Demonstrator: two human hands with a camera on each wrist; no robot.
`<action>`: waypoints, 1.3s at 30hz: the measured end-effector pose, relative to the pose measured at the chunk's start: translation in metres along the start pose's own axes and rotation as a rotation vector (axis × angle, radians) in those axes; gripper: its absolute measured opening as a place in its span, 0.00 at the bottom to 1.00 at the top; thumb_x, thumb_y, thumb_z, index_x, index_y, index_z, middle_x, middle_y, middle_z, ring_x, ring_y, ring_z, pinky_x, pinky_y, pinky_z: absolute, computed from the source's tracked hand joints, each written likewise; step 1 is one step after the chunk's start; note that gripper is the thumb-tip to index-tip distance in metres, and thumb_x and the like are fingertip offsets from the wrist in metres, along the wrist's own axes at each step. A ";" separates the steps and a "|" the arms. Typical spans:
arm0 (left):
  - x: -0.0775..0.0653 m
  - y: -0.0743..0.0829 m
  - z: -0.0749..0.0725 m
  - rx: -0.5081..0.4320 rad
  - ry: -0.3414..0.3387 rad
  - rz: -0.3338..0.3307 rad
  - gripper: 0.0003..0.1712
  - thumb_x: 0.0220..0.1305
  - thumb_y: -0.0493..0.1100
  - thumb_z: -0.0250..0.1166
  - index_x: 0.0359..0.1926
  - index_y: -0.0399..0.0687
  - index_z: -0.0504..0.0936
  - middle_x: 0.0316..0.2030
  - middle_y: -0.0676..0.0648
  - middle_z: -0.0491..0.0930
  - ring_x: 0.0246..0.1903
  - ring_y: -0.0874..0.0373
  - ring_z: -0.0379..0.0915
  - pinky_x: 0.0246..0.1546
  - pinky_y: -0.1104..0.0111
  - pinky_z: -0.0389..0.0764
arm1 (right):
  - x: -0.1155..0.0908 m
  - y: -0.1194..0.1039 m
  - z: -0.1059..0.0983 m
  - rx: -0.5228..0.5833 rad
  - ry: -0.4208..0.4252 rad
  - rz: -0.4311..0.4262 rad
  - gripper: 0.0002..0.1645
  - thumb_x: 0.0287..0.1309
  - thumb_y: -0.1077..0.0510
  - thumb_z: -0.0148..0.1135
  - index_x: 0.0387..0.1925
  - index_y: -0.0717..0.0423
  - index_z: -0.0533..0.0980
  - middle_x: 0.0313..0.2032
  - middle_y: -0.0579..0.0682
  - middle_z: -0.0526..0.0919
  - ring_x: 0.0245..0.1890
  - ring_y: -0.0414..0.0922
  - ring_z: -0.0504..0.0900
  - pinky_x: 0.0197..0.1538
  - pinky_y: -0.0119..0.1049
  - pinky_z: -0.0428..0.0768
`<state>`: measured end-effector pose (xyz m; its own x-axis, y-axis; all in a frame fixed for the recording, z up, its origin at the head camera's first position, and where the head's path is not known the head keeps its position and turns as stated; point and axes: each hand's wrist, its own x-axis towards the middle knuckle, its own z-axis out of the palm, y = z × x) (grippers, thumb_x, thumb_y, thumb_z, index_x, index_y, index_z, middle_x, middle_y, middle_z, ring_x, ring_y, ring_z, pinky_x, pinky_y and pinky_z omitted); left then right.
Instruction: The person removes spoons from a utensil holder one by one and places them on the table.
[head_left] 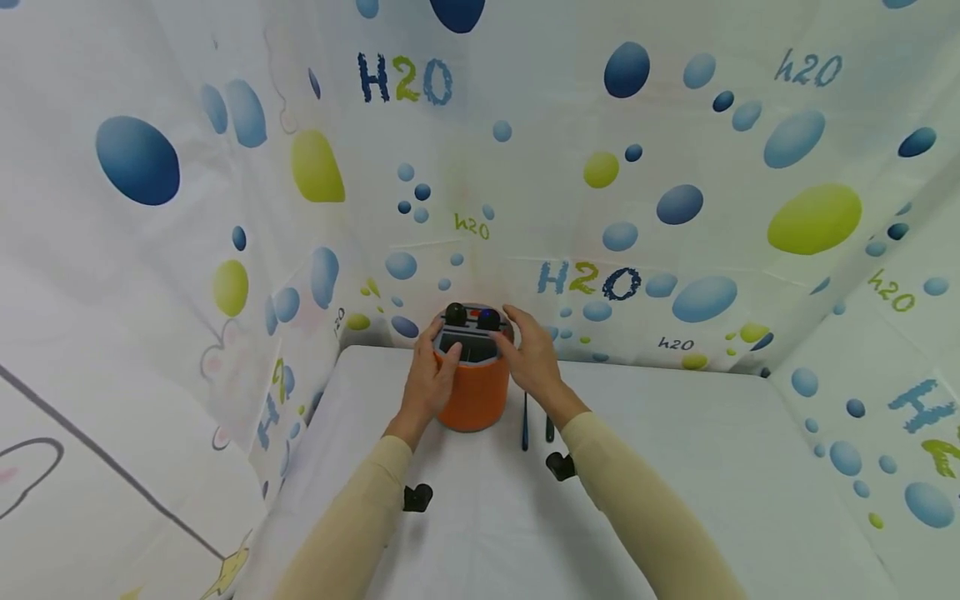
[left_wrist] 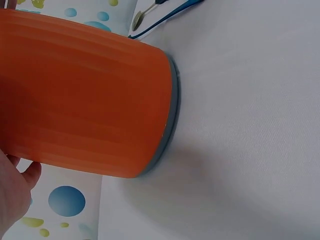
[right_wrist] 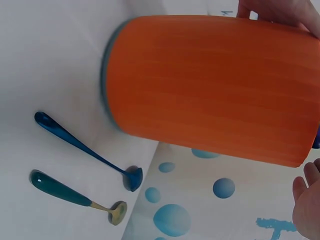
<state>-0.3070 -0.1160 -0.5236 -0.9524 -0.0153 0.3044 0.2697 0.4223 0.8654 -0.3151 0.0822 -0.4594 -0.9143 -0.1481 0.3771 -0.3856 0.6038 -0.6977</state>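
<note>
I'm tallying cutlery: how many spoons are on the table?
2: a blue spoon and a green-handled spoon, lying side by side on the table, right of the orange container in the head view. Others may hide behind it.

container [head_left: 474,402]: orange, faintly banded; base [left_wrist: 175,105]: grey; top panel [head_left: 477,347]: near-black; knobs [head_left: 455,314]: black, one tinted blue-violet; slim spoon [right_wrist: 85,147]: all blue; second spoon [right_wrist: 75,197]: green handle, gold bowl [right_wrist: 118,213]; sleeves [head_left: 630,475]: pale cream; tabletop [head_left: 697,467]: plain white; backdrop [head_left: 525,179]: white, printed with blue, light-blue and lime ovals, H2O lettering in the same colours
</note>
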 end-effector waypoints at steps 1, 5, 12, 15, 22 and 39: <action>0.000 0.000 0.000 -0.003 0.001 0.000 0.38 0.78 0.67 0.49 0.81 0.64 0.52 0.78 0.49 0.57 0.74 0.48 0.63 0.75 0.47 0.64 | 0.000 -0.001 0.000 -0.004 0.000 0.000 0.33 0.74 0.49 0.61 0.74 0.54 0.68 0.72 0.55 0.74 0.73 0.53 0.72 0.74 0.50 0.70; 0.000 0.001 0.000 -0.007 -0.006 0.015 0.38 0.78 0.66 0.49 0.81 0.63 0.52 0.79 0.49 0.56 0.74 0.49 0.63 0.75 0.48 0.64 | 0.002 -0.002 0.001 -0.005 0.003 0.014 0.33 0.74 0.48 0.62 0.74 0.53 0.68 0.71 0.54 0.75 0.73 0.52 0.73 0.74 0.51 0.71; -0.001 0.003 -0.003 0.002 -0.016 -0.023 0.39 0.78 0.68 0.48 0.81 0.64 0.51 0.78 0.45 0.57 0.72 0.45 0.64 0.75 0.46 0.66 | 0.008 -0.004 0.004 -0.001 -0.003 0.007 0.32 0.74 0.49 0.61 0.73 0.55 0.69 0.69 0.55 0.76 0.71 0.53 0.74 0.73 0.50 0.72; -0.002 0.003 -0.003 0.011 -0.020 -0.033 0.39 0.77 0.68 0.48 0.81 0.64 0.51 0.78 0.45 0.56 0.72 0.44 0.64 0.75 0.46 0.65 | 0.010 -0.005 0.006 -0.004 -0.001 -0.002 0.32 0.74 0.50 0.62 0.73 0.57 0.69 0.69 0.56 0.77 0.71 0.54 0.75 0.73 0.50 0.73; -0.003 0.001 -0.004 0.029 -0.027 -0.035 0.40 0.77 0.70 0.47 0.81 0.64 0.51 0.79 0.46 0.56 0.74 0.44 0.62 0.75 0.45 0.63 | 0.012 -0.007 0.007 -0.015 -0.010 0.026 0.32 0.73 0.52 0.63 0.73 0.56 0.69 0.70 0.55 0.76 0.71 0.53 0.75 0.73 0.49 0.73; -0.006 0.000 -0.008 0.018 -0.031 -0.022 0.39 0.78 0.69 0.47 0.81 0.63 0.51 0.78 0.44 0.57 0.72 0.45 0.64 0.75 0.47 0.66 | 0.014 -0.010 0.014 -0.015 -0.003 0.036 0.30 0.73 0.53 0.63 0.72 0.55 0.70 0.68 0.55 0.77 0.68 0.53 0.77 0.70 0.47 0.76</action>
<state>-0.3000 -0.1235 -0.5225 -0.9620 0.0032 0.2731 0.2468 0.4384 0.8642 -0.3254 0.0632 -0.4559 -0.9280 -0.1281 0.3499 -0.3502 0.6204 -0.7018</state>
